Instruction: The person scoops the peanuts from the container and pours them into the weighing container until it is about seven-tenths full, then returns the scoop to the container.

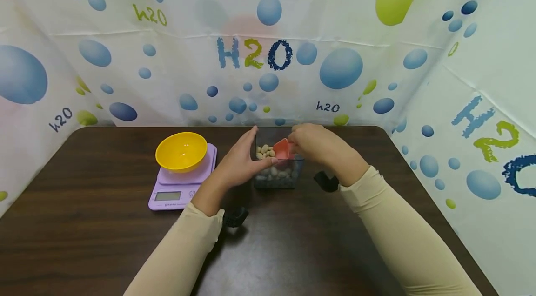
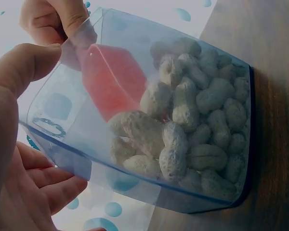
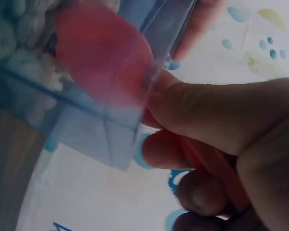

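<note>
Head view: right hand [image 1: 321,148] has fingers curled round the red scoop [image 1: 282,149], down beside peanuts [image 1: 264,151] in the clear container [image 1: 268,135], left hand [image 1: 238,162] spread wide at its rim; snagging the wall on lift-out could spill nuts onto the worktop [image 1: 293,249].

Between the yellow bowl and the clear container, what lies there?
In the head view, going right from the yellow bowl: the edge of the purple scale, a strip of tabletop, then the left hand at the clear container.
</note>
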Demonstrator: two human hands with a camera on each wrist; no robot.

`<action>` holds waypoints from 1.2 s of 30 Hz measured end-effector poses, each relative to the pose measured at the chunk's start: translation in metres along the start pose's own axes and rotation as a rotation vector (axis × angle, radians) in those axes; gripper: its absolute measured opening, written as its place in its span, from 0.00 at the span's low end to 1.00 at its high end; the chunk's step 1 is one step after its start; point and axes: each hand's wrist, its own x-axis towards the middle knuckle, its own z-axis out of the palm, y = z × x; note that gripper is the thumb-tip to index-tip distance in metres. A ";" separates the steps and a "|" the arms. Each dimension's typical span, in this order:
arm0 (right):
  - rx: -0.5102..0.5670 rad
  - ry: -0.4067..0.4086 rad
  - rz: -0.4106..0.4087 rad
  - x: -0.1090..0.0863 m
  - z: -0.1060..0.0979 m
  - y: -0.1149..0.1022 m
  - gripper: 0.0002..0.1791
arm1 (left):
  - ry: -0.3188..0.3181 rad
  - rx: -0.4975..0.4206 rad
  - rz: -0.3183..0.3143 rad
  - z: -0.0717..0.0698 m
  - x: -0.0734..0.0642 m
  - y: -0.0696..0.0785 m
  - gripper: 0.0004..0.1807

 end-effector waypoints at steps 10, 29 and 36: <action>0.043 0.021 -0.041 0.007 0.006 0.011 0.06 | 0.006 -0.017 -0.008 0.000 0.007 -0.004 0.57; 0.031 -0.019 -0.051 0.014 0.004 0.025 0.07 | 0.030 -0.010 -0.032 0.004 0.016 0.004 0.56; 0.137 0.045 -0.041 0.007 0.009 0.040 0.07 | 0.034 -0.013 -0.030 0.005 0.018 0.004 0.58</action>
